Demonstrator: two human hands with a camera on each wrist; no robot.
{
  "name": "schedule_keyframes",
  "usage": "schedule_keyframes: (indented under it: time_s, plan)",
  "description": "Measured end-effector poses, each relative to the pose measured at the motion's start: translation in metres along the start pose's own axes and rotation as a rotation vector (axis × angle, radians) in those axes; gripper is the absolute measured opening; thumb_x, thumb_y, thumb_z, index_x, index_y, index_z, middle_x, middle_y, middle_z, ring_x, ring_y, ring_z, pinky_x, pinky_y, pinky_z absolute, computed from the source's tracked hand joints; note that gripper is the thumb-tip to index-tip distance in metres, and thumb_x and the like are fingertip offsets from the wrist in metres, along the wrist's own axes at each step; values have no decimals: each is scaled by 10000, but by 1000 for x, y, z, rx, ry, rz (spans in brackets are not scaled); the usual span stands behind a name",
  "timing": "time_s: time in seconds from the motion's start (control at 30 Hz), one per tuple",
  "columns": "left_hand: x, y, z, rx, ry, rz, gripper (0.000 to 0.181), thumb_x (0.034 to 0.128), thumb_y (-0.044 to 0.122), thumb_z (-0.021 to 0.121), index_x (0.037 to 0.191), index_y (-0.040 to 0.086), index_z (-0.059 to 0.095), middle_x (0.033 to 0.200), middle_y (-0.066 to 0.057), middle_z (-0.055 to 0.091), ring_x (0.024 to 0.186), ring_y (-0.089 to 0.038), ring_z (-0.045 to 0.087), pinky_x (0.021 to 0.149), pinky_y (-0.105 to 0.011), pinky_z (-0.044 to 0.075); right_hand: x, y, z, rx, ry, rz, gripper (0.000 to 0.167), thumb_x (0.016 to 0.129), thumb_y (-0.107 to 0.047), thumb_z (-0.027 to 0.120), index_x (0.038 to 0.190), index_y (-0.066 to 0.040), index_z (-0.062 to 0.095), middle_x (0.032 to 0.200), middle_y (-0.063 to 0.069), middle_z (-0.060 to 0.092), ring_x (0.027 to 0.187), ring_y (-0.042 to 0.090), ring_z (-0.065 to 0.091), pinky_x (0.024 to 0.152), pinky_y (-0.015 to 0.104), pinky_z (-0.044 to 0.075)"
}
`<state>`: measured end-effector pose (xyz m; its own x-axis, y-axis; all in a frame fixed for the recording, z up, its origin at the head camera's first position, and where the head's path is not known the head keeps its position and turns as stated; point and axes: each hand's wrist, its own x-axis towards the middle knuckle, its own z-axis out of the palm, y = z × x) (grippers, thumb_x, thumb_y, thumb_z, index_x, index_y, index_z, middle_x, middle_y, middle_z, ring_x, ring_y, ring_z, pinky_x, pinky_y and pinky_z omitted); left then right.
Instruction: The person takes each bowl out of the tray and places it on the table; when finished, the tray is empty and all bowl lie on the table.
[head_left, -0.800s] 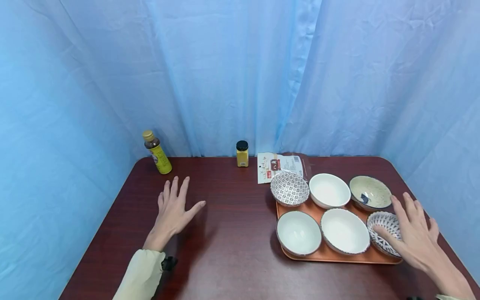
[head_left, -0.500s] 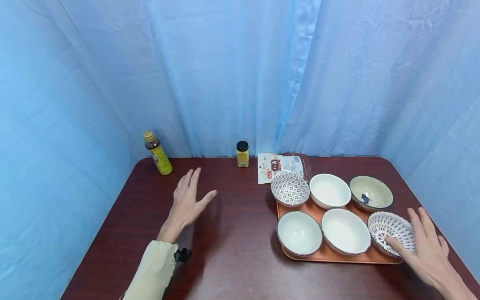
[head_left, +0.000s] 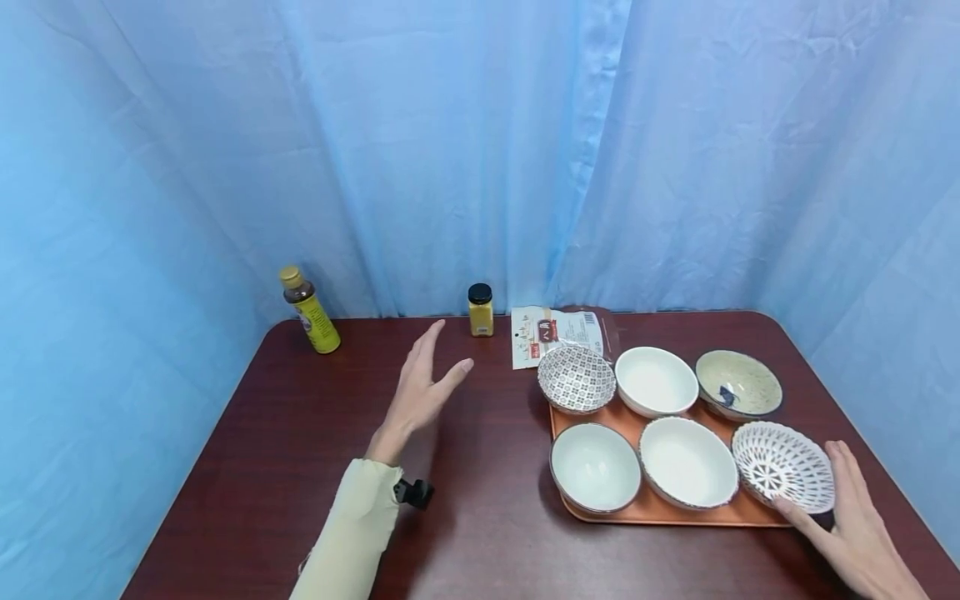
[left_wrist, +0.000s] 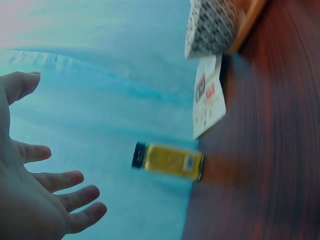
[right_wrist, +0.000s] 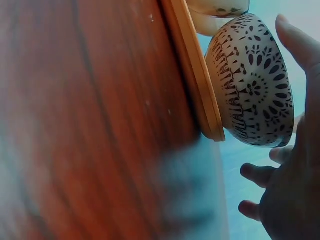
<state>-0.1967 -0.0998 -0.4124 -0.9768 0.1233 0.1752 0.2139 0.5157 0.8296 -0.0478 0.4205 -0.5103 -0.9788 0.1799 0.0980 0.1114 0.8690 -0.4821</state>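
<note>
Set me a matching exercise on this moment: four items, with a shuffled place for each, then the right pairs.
1. Left hand
2. Right hand
3. Black-lidded jar
4. Yellow-green-labelled bottle

A. Beside the patterned bowl at the near right of the tray
B. At the far left corner of the table
C. Fingers spread, with the jar ahead
D. Between the bottle and the white packet

Pairs: 1-C, 2-A, 3-D, 4-B

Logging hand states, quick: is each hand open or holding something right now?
Left hand: open, holding nothing, nearest the small yellow jar with black lid.
Right hand: open beside the round, dark-patterned white bowl; contact cannot be told.
</note>
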Motion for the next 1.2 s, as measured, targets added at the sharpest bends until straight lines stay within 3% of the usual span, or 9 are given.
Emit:
schedule_keyframes:
  time_s: [0.1,0.33,0.57,0.83,0.97,1.07,1.2]
  plan:
    - [7,5,16,-94,-2,3,755,954,387,644,1583,166,291,1614,-112,351,1468,-340,368,1197,-592,351,-1,2,2,39,-14,20,1073,958,-449,582,1562,38,-159,1600,370,-162,1504,530,-132,1180,757,-23]
    - [19,3,49,-271,-47,4,668,962,295,635,1553,172,350,1539,-182,440,1358,-395,495,1112,-590,442,1,6,6,79,-46,49,1064,966,-462,567,1566,12,-174,1600,379,-122,1470,604,-10,1071,830,144]
    - [27,0,79,-328,-121,-25,642,979,296,605,1553,182,344,1517,-196,457,1341,-415,506,1071,-572,483,-2,4,3,64,-85,101,1069,972,-501,541,1559,1,-199,1602,366,-134,1447,630,40,983,820,257]
    - [30,-5,105,-348,-179,-62,629,992,314,582,1556,172,343,1504,-219,473,1298,-388,552,1035,-545,512,-3,1,2,107,-112,166,1061,977,-516,518,1558,-37,-230,1606,337,-182,1444,635,25,967,809,272]
    - [32,-9,118,-368,-207,-71,602,1012,297,554,1559,164,339,1496,-212,485,1284,-385,565,1033,-532,515,-6,3,5,180,-84,152,1028,985,-470,523,1571,-71,-221,1622,310,-185,1476,599,-35,1052,829,175]
    - [33,-13,128,-388,-231,-82,591,1022,269,541,1564,160,332,1486,-198,495,1254,-379,580,978,-505,545,-8,5,8,253,-62,144,999,993,-428,525,1579,-98,-214,1631,298,-183,1512,507,-121,1164,782,23]
    - [35,-17,139,-387,-258,-90,586,1026,258,537,1566,153,333,1483,-194,491,1182,-359,608,875,-451,583,-9,6,10,318,-46,152,963,1006,-397,509,1584,-139,-216,1632,291,-201,1525,397,-198,1231,670,-89]
